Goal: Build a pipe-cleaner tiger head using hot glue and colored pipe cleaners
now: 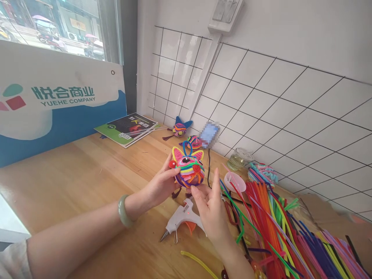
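A round striped pipe-cleaner ornament point(189, 171) with yellow-edged pink ears, a blue loop on top and googly eyes is held up over the table. My left hand point(162, 182) grips it from the left side, thumb on its front. At its lower right, my right hand point(207, 199) touches the underside with the thumb and has the index finger raised; some of its fingers are hidden behind. Dark tassels hang below the ornament. Under my hands lies a white hot glue gun point(181, 217), nozzle to the left, with a small light on.
Many coloured pipe cleaners point(267, 221) cover the right side. Behind them stand a pink bowl point(235, 182) and a glass jar point(240, 159). Against the wall sit a blue-eared ornament point(179, 128), another ornament point(194, 142) and a blurred phone point(209, 134). Books point(128, 130) lie back left.
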### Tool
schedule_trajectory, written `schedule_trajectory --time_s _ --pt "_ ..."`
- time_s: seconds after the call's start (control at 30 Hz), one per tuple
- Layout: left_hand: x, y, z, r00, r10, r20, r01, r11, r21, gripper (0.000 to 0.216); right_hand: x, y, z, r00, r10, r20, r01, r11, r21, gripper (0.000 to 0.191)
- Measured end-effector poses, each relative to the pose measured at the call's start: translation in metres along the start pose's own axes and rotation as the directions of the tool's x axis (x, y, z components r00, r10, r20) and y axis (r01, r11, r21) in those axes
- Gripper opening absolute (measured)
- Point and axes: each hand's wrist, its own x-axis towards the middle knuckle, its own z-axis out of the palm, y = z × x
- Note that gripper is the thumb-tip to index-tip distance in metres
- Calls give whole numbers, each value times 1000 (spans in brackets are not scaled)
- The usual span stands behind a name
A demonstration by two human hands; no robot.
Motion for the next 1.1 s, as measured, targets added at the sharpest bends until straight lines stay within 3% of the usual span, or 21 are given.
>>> schedule_trajectory --time_s 0.23,0.5,0.57,0.73,0.83,0.97,1.1 --pt "1 0 -1 999 1 38 0 999 -42 66 6 4 -3 994 86 -72 -71 979 191 106" --pt "1 -1 0 997 -5 74 6 1000 -16 63 8 -3 -8 963 240 125 -269 811 520 115" --pt "0 -1 1 995 -14 98 15 1000 -7 63 8 -7 -9 957 241 158 -288 770 570 109" --pt "-2 1 3 990 -25 142 22 1000 22 68 10 -13 -10 952 171 253 -295 730 617 64" --pt "-2 2 5 990 -25 137 21 999 31 74 12 -13 -9 956 160 247 -283 728 624 56" --pt "-1 2 7 999 -28 -24 29 998 57 94 12 -10 -5 975 169 146 -223 747 626 63" --pt "-2 -1 9 980 -49 -195 71 991 111 104 12 -4 -3 990 139 14 -122 808 577 72"
